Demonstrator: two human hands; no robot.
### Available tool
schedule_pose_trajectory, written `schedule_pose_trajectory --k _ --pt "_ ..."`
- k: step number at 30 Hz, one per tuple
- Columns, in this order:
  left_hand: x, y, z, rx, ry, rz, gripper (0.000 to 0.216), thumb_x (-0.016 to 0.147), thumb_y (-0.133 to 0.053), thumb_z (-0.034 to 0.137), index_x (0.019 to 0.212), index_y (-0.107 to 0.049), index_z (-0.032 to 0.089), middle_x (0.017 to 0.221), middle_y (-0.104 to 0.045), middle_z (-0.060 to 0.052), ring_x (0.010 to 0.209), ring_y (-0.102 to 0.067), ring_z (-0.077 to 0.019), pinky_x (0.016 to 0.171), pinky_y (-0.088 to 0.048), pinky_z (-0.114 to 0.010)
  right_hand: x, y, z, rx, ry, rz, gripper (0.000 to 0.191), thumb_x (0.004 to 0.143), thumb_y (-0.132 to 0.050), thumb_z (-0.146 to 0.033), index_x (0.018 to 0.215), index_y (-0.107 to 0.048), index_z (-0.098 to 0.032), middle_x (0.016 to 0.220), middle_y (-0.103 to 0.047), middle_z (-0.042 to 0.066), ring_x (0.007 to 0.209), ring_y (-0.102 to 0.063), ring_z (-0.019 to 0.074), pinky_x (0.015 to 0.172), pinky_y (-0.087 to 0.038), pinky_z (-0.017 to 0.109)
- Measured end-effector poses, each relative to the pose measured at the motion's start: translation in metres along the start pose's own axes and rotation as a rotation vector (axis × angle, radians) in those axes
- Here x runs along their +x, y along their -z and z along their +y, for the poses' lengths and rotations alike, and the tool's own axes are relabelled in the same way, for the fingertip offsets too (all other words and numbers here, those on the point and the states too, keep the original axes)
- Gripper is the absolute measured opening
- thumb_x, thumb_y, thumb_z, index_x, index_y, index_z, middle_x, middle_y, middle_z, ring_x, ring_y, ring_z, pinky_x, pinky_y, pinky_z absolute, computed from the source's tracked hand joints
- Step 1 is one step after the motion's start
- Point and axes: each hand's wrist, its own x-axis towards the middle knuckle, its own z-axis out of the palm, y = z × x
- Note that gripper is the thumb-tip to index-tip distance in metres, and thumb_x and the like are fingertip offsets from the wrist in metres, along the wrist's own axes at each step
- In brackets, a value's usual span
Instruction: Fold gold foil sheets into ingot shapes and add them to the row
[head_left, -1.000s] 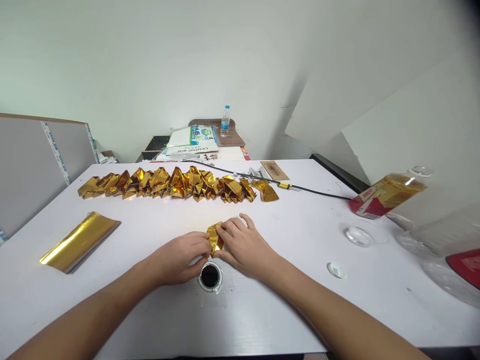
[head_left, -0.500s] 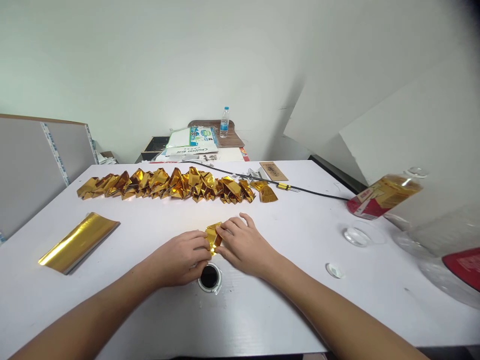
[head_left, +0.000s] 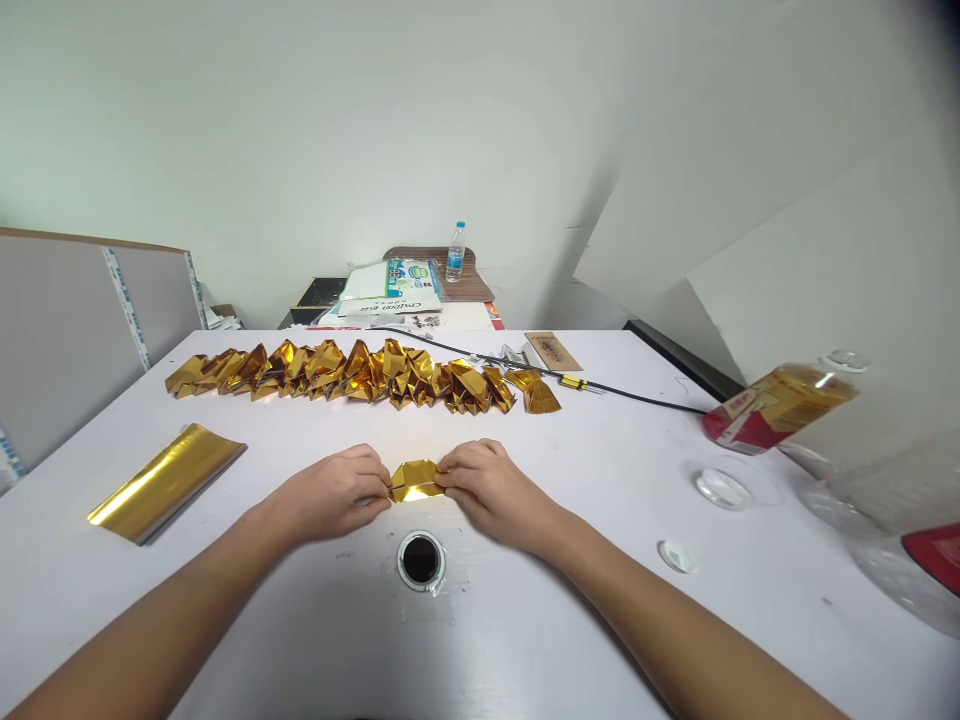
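Between my two hands is a small folded piece of gold foil paper (head_left: 418, 480), creased across its middle. My left hand (head_left: 341, 492) pinches its left end, and my right hand (head_left: 491, 490) pinches the right end. My fingertips hide both tips of the paper. Behind the hands, a long row of folded gold foil paper pieces (head_left: 330, 372) lies across the table. A stack of flat gold foil sheets (head_left: 169, 480) rests to the left of my left hand. Just in front of the held paper is a round black disc with a white rim (head_left: 421, 560).
On the right of the white table (head_left: 300, 640) stand a drink bottle (head_left: 780, 405) and a large clear plastic container (head_left: 892, 540). A clear round lid (head_left: 721, 489) and a small white disc (head_left: 676, 556) lie nearby. A black cable (head_left: 630, 396) crosses the back.
My hands have moved apart, from being close around the gold paper to its two ends. The paper now shows as a wide, flat-lying shape. The camera view has shifted slightly.
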Motion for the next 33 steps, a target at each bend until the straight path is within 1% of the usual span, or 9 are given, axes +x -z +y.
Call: schedule_pose_trajectory --k 4,8,12,15,20,24,27,30,33 --pt "0.000 -0.003 0.003 0.036 0.047 0.006 0.018 0.104 -0.059 0.022 0.094 -0.073 0.021 0.094 -0.075 -0.005 0.094 -0.068 -0.0201 0.087 -0.057 -0.034 0.003 0.003 0.007 -0.012 -0.002 -0.010 0.019 0.104 -0.063 -0.024 0.117 -0.077 -0.026 0.116 -0.079 0.006 0.111 -0.068 0.0212 0.104 -0.040 0.044" --pt "0.000 -0.004 0.007 0.054 0.086 -0.008 0.019 0.106 -0.056 0.023 0.095 -0.072 0.020 0.094 -0.074 -0.005 0.094 -0.067 -0.0206 0.085 -0.055 -0.034 0.006 0.007 0.013 0.018 0.000 -0.021 0.012 0.102 -0.067 -0.025 0.104 -0.078 -0.026 0.110 -0.080 0.002 0.109 -0.069 0.0188 0.103 -0.042 0.041" --pt "-0.001 -0.006 0.008 0.051 0.095 -0.012 0.021 0.108 -0.054 0.023 0.098 -0.072 0.020 0.096 -0.074 -0.005 0.094 -0.067 -0.0201 0.086 -0.055 -0.033 0.007 0.009 0.017 0.022 0.066 -0.033 0.014 0.102 -0.068 -0.027 0.108 -0.080 -0.027 0.117 -0.081 0.002 0.109 -0.070 0.0205 0.102 -0.047 0.041" --pt "-0.001 -0.008 0.008 0.042 0.104 0.008 0.021 0.107 -0.055 0.023 0.097 -0.073 0.021 0.097 -0.073 -0.004 0.095 -0.066 -0.0196 0.086 -0.054 -0.032 0.007 0.009 0.016 -0.021 0.092 -0.034 0.019 0.105 -0.063 -0.028 0.112 -0.080 -0.025 0.117 -0.081 0.004 0.108 -0.070 0.0214 0.100 -0.048 0.042" --pt "0.001 -0.012 0.011 0.092 0.122 0.032 0.018 0.105 -0.060 0.025 0.093 -0.072 0.020 0.093 -0.072 -0.004 0.093 -0.065 -0.0206 0.083 -0.054 -0.033 0.006 0.008 0.011 -0.086 0.130 -0.026 0.019 0.104 -0.062 -0.024 0.110 -0.079 -0.022 0.116 -0.080 0.007 0.107 -0.070 0.0210 0.099 -0.050 0.041" --pt "0.002 -0.017 0.016 0.240 0.071 0.058 0.019 0.105 -0.059 0.023 0.090 -0.070 0.018 0.088 -0.071 -0.005 0.086 -0.064 -0.0218 0.079 -0.052 -0.035 0.007 0.009 0.009 -0.098 0.121 -0.036 0.018 0.104 -0.061 -0.026 0.108 -0.079 -0.023 0.116 -0.079 0.006 0.108 -0.070 0.0206 0.098 -0.051 0.040" --pt "0.003 -0.022 0.016 0.349 0.036 0.077 0.019 0.104 -0.057 0.020 0.089 -0.069 0.018 0.085 -0.069 -0.006 0.082 -0.063 -0.0222 0.075 -0.049 -0.036 0.007 0.008 0.011 -0.020 0.097 -0.014 0.014 0.101 -0.066 -0.024 0.104 -0.079 -0.022 0.115 -0.079 0.006 0.107 -0.069 0.0221 0.098 -0.051 0.041" --pt "0.003 -0.023 0.014 0.406 0.019 0.074 0.020 0.102 -0.055 0.017 0.086 -0.067 0.018 0.082 -0.068 -0.005 0.077 -0.062 -0.0212 0.071 -0.047 -0.035 0.006 0.006 0.013 0.051 0.077 0.005 0.011 0.097 -0.071 -0.025 0.103 -0.079 -0.022 0.115 -0.080 0.005 0.106 -0.069 0.0230 0.098 -0.051 0.041" --pt "0.004 -0.022 0.011 0.428 0.002 0.070 0.020 0.100 -0.054 0.015 0.084 -0.065 0.018 0.080 -0.067 -0.004 0.075 -0.061 -0.0205 0.071 -0.047 -0.035 0.003 0.004 0.013 0.040 0.086 0.011 0.014 0.098 -0.071 -0.028 0.107 -0.079 -0.023 0.114 -0.081 0.005 0.105 -0.070 0.0232 0.098 -0.049 0.043"
